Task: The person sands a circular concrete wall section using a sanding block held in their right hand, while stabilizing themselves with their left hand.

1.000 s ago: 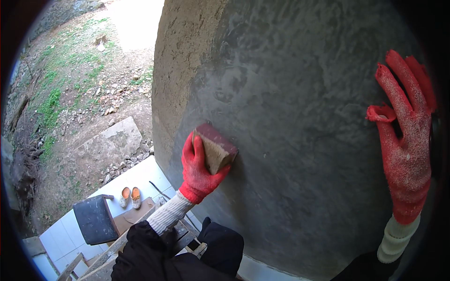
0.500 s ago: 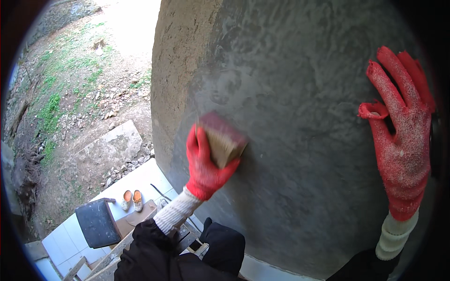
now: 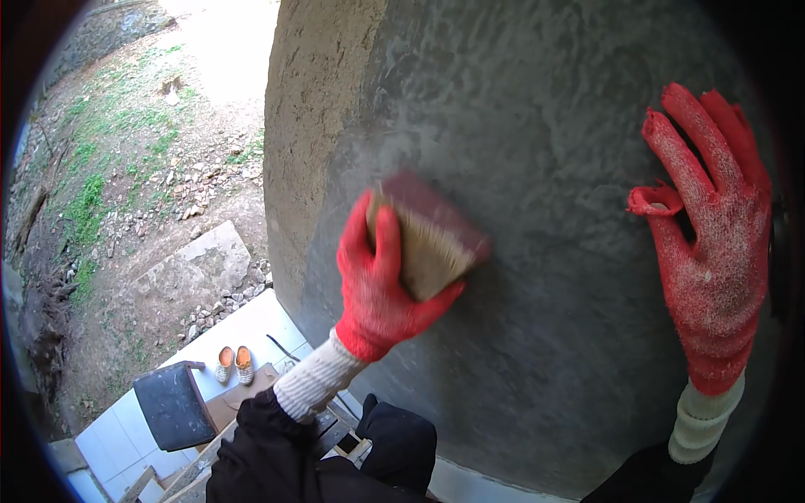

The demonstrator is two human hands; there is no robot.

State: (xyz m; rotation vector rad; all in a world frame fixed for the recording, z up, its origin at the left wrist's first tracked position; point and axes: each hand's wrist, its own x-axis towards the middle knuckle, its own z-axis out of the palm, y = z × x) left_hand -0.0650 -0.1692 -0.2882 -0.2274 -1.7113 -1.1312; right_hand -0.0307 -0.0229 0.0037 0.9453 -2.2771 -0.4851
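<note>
My left hand [image 3: 377,298], in a red-coated glove with a white knit cuff, grips a thick tan-and-maroon block [image 3: 428,251]. Streaks like bristles run along the seam between its two colours, but its exact kind is unclear. The block is at the grey plastered wall [image 3: 537,335], which looks damp and swirled; its contact face is hidden. Farther right, my right hand [image 3: 713,243], gloved the same way, lies against the wall with its fingers spread and nothing in it. The glove's thumb end is torn and folded back.
Rough brown plaster [image 3: 314,109] borders the grey surface on the left. Below are a dark-seated chair [image 3: 174,405], a pair of shoes [image 3: 243,365], white tiles [image 3: 126,427] and wooden bars [image 3: 197,474] beside my legs. Stony ground [image 3: 126,243] lies beyond.
My left hand has slid the block up and to the right across the wall. The right hand keeps its spread pose at nearly the same spot.
</note>
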